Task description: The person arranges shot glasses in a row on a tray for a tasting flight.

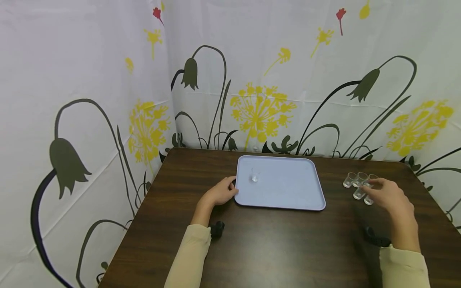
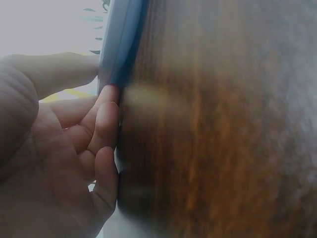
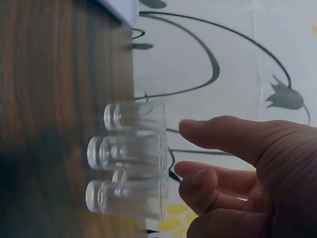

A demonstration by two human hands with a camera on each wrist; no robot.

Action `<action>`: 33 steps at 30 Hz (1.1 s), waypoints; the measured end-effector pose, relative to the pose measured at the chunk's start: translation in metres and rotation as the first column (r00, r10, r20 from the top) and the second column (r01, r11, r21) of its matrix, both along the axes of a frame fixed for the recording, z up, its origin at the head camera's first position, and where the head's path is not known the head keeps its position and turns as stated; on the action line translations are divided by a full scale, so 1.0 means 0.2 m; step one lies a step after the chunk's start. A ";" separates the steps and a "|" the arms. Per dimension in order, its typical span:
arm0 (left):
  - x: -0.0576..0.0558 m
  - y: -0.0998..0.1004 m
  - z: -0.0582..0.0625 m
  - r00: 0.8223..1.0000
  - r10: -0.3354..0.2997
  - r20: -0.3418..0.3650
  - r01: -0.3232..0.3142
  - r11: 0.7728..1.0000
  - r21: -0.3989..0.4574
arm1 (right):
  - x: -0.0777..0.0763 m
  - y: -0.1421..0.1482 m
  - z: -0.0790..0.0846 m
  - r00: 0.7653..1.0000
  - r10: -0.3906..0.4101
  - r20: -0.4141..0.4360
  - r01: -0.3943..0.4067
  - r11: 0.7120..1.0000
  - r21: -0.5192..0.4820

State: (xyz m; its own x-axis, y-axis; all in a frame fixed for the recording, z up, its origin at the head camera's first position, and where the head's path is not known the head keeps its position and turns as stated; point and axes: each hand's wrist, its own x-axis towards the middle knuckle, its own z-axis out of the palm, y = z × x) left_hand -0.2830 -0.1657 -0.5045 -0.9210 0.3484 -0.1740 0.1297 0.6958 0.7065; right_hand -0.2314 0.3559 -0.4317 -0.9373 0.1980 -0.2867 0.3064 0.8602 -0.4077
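A light blue tray (image 1: 288, 184) lies on the dark wooden table, with one clear shot glass (image 1: 255, 177) standing on its left part. At the tray's left edge, my left hand (image 1: 220, 191) pinches the rim; the left wrist view has the thumb on the rim (image 2: 113, 54) and a fingertip low against it. Several more shot glasses (image 1: 358, 194) stand upright in a close group to the right of the tray. Over them hovers my right hand (image 1: 390, 196), holding nothing. In the right wrist view its thumb and fingers are apart, just above the rims of the glasses (image 3: 131, 153).
The brown table (image 1: 281, 244) ends at the back and left against a white curtain (image 1: 108, 60) printed with flowers. A dark band (image 1: 217, 230) sits at the left wrist, another (image 1: 376, 238) at the right wrist.
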 end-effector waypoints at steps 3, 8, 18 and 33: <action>0.00 0.00 0.00 1.000 0.002 0.002 -0.002 1.000 -0.001 | 0.00 0.02 -0.02 1.000 0.002 0.010 -0.002 1.000 0.006; 0.01 0.00 0.01 1.000 0.008 0.005 -0.008 1.000 0.002 | 0.00 0.05 -0.04 1.000 -0.012 0.009 0.012 1.000 0.000; 0.01 0.00 0.00 1.000 0.006 0.004 -0.006 1.000 0.006 | -0.01 0.04 -0.07 0.999 -0.038 0.002 0.038 0.999 -0.001; 0.02 -0.01 0.01 1.000 0.007 0.009 -0.007 1.000 0.018 | -0.03 0.04 -0.11 0.999 -0.046 -0.026 0.046 0.999 -0.009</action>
